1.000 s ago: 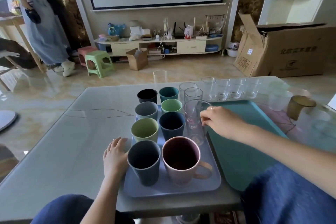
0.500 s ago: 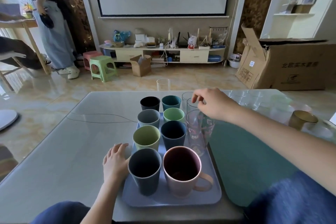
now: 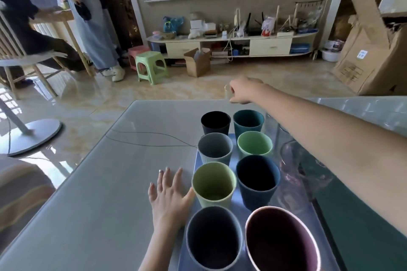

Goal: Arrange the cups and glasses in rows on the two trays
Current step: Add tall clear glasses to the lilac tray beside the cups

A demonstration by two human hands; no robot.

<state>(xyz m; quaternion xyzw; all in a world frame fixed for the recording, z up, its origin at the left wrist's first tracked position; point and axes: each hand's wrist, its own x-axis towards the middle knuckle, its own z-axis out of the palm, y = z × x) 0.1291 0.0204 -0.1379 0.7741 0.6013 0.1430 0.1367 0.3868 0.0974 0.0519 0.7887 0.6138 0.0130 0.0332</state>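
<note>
A lavender tray (image 3: 239, 201) holds two columns of coloured cups, from a black cup (image 3: 215, 121) and a teal cup (image 3: 248, 120) at the far end to a dark grey cup (image 3: 212, 242) and a pink mug (image 3: 282, 242) nearest me. Clear glasses (image 3: 295, 160) stand along its right side, partly under my forearm. Beside it on the right lies a teal tray (image 3: 352, 215). My right hand (image 3: 243, 91) is stretched to the table's far edge, fingers curled around a barely visible clear glass (image 3: 227, 92). My left hand (image 3: 168, 198) lies flat on the table, touching the lavender tray's left edge, fingers spread.
A thin black wire (image 3: 149, 139) runs across the grey table (image 3: 99, 204) to the lavender tray. Beyond the table are a green stool (image 3: 152, 66), cardboard boxes (image 3: 374, 55), a fan base (image 3: 28, 136) and a standing person (image 3: 92, 20).
My right hand has left the glasses on the lavender tray and reached forward to the lone glass at the table's far edge. My head has leaned closer. The left hand has stayed put.
</note>
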